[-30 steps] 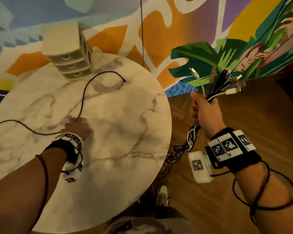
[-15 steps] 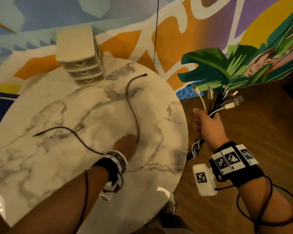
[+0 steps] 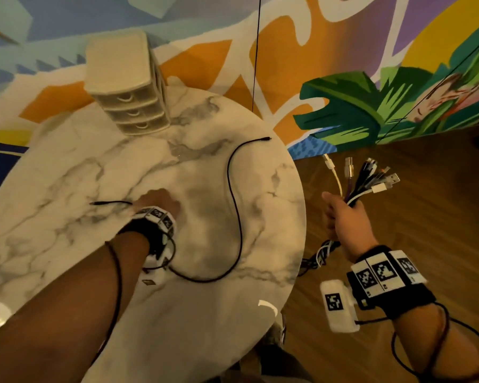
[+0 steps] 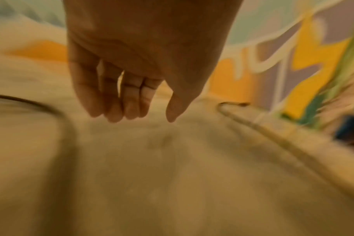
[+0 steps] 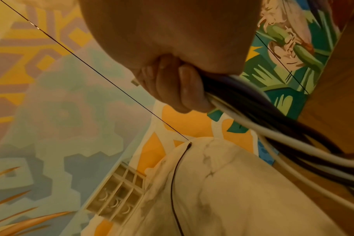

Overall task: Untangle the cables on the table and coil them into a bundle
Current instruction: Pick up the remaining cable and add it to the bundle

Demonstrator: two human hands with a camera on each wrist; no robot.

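A thin black cable (image 3: 234,205) snakes across the round marble table (image 3: 67,167), one plug near the far right rim, the other end by my left hand (image 3: 156,200). That hand hovers low over the tabletop with straight fingers (image 4: 111,108) and holds nothing; the left wrist view is blurred. Off the table's right edge, my right hand (image 3: 343,217) grips a bundle of black and white cables (image 3: 354,194). Their plug ends (image 3: 376,178) fan out above the fist and the rest hangs below it (image 3: 320,255). The right wrist view shows curled fingers (image 5: 182,89) round the bundle (image 5: 253,115).
A cream three-drawer unit (image 3: 127,87) stands at the table's far edge. A painted mural wall is behind, with a thin black line (image 3: 256,51) hanging down it. Wooden floor (image 3: 412,222) lies to the right; a shoe (image 3: 280,333) shows under the near rim.
My left hand slid the black cable toward the right side of the table, let it go and moved back left. The right hand stays gripping the bundle.
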